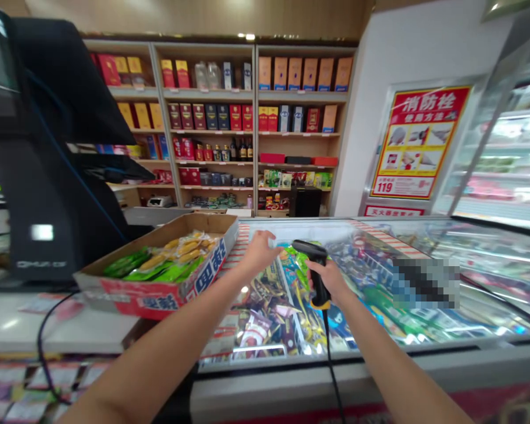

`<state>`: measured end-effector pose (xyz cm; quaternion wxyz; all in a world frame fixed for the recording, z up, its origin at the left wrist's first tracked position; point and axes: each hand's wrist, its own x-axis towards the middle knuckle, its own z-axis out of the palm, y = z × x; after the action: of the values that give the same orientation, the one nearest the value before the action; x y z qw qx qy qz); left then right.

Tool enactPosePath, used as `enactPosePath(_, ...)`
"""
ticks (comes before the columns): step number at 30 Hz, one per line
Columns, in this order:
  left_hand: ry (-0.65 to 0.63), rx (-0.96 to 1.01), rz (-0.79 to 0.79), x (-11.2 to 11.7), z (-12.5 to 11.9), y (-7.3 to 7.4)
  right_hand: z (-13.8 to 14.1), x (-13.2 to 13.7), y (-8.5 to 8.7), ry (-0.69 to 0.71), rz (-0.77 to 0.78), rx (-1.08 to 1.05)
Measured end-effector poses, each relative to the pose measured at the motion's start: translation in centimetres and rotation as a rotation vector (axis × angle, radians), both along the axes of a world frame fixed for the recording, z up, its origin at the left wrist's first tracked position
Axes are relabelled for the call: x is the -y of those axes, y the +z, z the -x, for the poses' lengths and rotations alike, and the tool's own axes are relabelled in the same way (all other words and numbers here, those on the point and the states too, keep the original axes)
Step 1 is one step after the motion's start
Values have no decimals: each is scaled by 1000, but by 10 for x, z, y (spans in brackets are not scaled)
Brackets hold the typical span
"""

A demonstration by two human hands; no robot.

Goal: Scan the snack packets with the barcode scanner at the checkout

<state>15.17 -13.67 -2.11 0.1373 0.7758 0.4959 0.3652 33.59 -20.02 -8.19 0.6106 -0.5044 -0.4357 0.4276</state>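
A black handheld barcode scanner (320, 291) with a yellow-orange tip at its grip's base is held upright in my right hand (331, 278), its head pointing left. Its black cable (331, 359) hangs down over the freezer's front edge. To the left, my left hand (259, 250) reaches out over the freezer with fingers loosely apart and nothing seen in them. Both hands hover above the glass-topped chest freezer (229, 377), which holds many wrapped ice creams (254, 330). Green packets (302, 265) lie behind the scanner; whether they are under the glass I cannot tell.
An open cardboard box (136, 288) of bagged snacks stands on the white counter (9, 324) at left, beside a black checkout terminal (53, 176). Shelves (212, 94) of boxed goods line the back wall. A red poster (421, 141) hangs at right.
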Motion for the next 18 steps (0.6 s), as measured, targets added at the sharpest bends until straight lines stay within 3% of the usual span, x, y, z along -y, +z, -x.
enactPosePath(3, 33, -135, -8, 2, 72, 32, 26, -16, 3, 60, 34, 3)
enactPosePath(5, 127, -232, 3, -3, 125, 48, 41, -26, 3, 100, 51, 5)
enactPosePath(7, 197, -301, 58, -8, 171, 56, 54, -32, 2, 133, 38, 0)
enactPosePath(9, 165, -323, 205, -10, 204, 54, 63, -35, -2, 160, 8, -24)
enactPosePath(13, 87, -341, 450, -3, 221, 34, 67, -33, -12, 216, -14, -52)
enactPosePath(18, 87, -510, 402, 1, 205, 20, 59, -27, -15, 196, -8, -92)
